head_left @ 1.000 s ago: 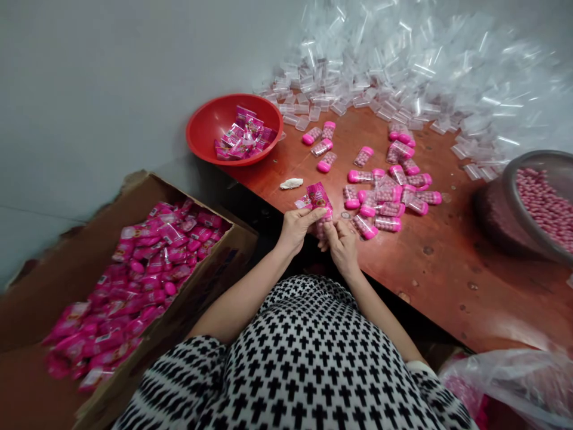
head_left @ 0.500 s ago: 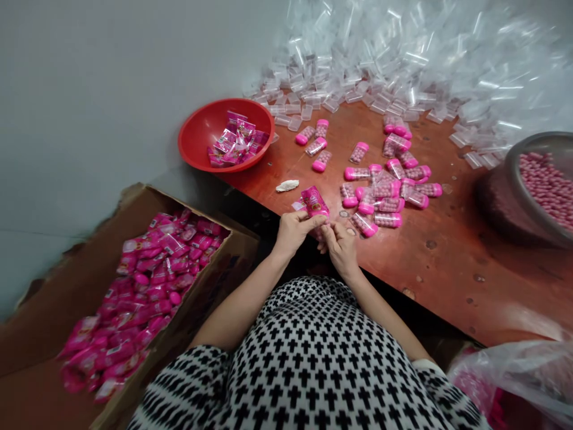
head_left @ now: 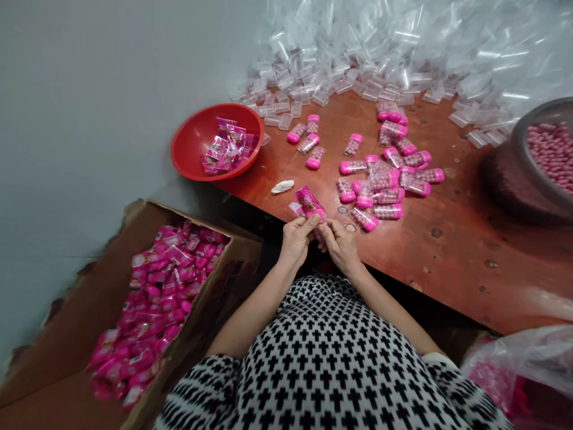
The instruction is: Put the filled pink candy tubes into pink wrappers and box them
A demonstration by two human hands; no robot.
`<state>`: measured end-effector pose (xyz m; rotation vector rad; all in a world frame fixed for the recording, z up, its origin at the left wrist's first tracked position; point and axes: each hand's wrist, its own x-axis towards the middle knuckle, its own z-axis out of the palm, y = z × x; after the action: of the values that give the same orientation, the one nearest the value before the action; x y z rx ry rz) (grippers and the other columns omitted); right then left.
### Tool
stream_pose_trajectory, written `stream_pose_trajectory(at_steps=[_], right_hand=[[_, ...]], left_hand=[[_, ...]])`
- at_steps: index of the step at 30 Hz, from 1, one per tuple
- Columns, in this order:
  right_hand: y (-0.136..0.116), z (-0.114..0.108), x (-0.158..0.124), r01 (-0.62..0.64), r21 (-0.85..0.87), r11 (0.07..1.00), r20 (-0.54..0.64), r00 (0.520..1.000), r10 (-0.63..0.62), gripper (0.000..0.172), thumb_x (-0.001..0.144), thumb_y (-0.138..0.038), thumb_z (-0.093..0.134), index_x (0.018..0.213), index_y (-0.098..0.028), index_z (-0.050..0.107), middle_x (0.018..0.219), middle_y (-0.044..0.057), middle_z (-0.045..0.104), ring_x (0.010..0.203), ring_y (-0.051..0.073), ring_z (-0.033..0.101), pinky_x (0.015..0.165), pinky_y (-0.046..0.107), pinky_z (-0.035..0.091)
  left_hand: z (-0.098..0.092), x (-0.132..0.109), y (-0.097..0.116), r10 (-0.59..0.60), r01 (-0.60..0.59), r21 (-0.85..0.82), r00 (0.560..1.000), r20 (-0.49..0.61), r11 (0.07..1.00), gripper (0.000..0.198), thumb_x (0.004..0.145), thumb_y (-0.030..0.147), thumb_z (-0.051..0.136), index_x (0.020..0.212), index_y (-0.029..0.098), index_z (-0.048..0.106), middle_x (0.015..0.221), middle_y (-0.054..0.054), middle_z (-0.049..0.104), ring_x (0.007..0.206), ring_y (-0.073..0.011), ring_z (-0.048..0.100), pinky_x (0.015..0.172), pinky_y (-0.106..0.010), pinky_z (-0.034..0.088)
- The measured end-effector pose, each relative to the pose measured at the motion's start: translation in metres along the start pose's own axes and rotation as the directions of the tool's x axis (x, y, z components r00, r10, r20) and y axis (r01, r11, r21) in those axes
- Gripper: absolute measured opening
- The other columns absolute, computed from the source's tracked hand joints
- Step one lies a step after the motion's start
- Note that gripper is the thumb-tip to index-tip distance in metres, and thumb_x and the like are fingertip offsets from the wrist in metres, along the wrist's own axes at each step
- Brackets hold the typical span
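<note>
The left hand (head_left: 295,239) and right hand (head_left: 341,242) meet at the table's near edge, thumbs and fingers pinching a pink packet (head_left: 310,202) between them. Pink-capped tubes (head_left: 388,211) lie to the right on the reddish table (head_left: 447,257); leftward sit a red bowl (head_left: 184,149) and, nearer, a cardboard box (head_left: 239,263).

Dim, cool light lay flat and grey on the wall (head_left: 111,89). White glints streaked the heaped clear tubes (head_left: 385,65), which smeared into haze farther back, while a pale glare sat on the right end of the table (head_left: 447,257), with deep shadow below its edge. Print on the pink packet (head_left: 310,201) blurred past reading, and the cardboard box (head_left: 89,340) looked stretched toward the corner.
</note>
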<state>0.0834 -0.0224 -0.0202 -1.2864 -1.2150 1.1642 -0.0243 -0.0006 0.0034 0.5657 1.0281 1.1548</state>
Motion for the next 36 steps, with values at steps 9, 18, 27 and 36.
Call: stream_pose_trajectory(at_steps=[9, 18, 27, 36], right_hand=[[0.005, -0.001, -0.008, -0.171, 0.215, 0.961, 0.137, 0.980, 0.144, 0.039, 0.083, -0.057, 0.055, 0.084, -0.018, 0.060, 0.056, -0.004, 0.059, 0.038, 0.008, 0.052, 0.035, 0.018, 0.041], [0.005, -0.001, -0.014, -0.060, 0.066, 0.996, 0.074, 0.996, 0.055, 0.033, 0.087, -0.052, 0.053, 0.085, -0.019, 0.061, 0.055, -0.004, 0.058, 0.038, 0.007, 0.053, 0.036, 0.017, 0.041], [0.008, 0.001, -0.007, -0.266, 0.464, 0.845, 0.201, 0.961, 0.192, 0.041, 0.073, -0.057, 0.067, 0.087, -0.019, 0.058, 0.067, -0.003, 0.066, 0.049, 0.009, 0.061, 0.044, 0.020, 0.053], [0.004, 0.006, -0.011, -0.208, 0.500, 0.841, 0.012, 0.972, 0.233, 0.041, 0.068, -0.049, 0.075, 0.087, -0.020, 0.053, 0.061, -0.006, 0.066, 0.049, 0.012, 0.065, 0.048, 0.025, 0.058]], left_hand=[[-0.005, -0.009, 0.000, -0.016, 0.016, 0.017, 1.000, 0.014, 1.000, 0.039, 0.059, 0.042, 0.082, 0.058, 0.011, 0.060, 0.054, -0.002, 0.060, 0.045, -0.0097, 0.054, 0.047, -0.023, 0.045], [-0.002, -0.008, -0.005, -0.076, 0.076, 0.024, 0.997, -0.007, 0.997, 0.038, 0.058, 0.037, 0.082, 0.077, 0.008, 0.069, 0.056, -0.001, 0.061, 0.042, -0.0073, 0.048, 0.039, -0.021, 0.039], [-0.005, -0.008, -0.006, -0.028, 0.025, -0.050, 0.999, -0.046, 0.998, 0.038, 0.058, 0.043, 0.083, 0.067, 0.012, 0.064, 0.059, 0.000, 0.058, 0.049, -0.0068, 0.051, 0.045, -0.019, 0.042], [0.006, -0.017, -0.018, -0.067, 0.052, -0.172, 0.994, -0.085, 0.984, 0.036, 0.054, 0.036, 0.087, 0.063, 0.010, 0.063, 0.055, 0.004, 0.049, 0.049, -0.0026, 0.042, 0.044, -0.015, 0.034]])
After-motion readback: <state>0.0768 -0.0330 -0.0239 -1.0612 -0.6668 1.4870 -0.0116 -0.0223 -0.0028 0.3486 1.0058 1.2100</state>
